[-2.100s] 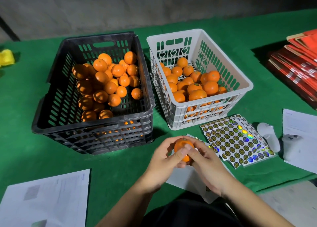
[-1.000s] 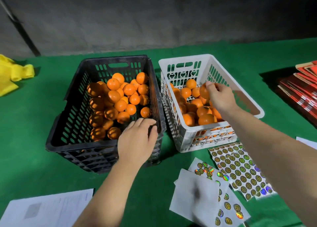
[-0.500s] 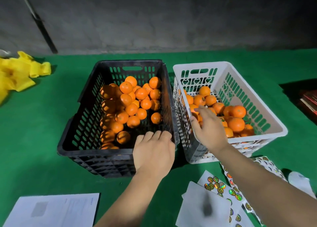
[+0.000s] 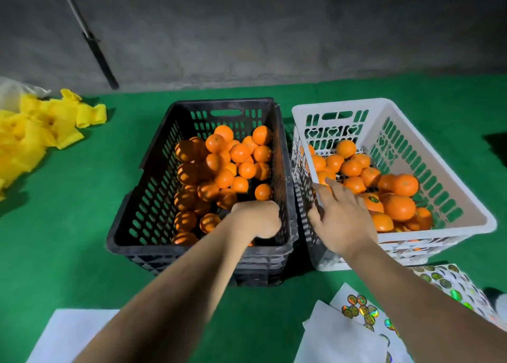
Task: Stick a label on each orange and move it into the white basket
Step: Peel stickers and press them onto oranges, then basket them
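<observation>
Left hand [image 4: 256, 220] dips fingers-down into the black crate [image 4: 153, 170], grip hidden, cannot tell if it holds anything; right hand [image 4: 343, 220] hovers flat, fingers spread, empty, over the white basket [image 4: 466, 198] and its labelled oranges [image 4: 399, 206]; sticker sheets [image 4: 362, 312] on green desk [image 4: 68, 239].

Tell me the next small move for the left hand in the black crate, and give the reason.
Probably close the left hand round one orange at the near end of the black crate and lift it out. That hand is down inside the crate, its fingers hidden. The right hand hangs open and empty over the white basket, where one orange shows a label, so a fresh unlabelled one seems due.
</observation>
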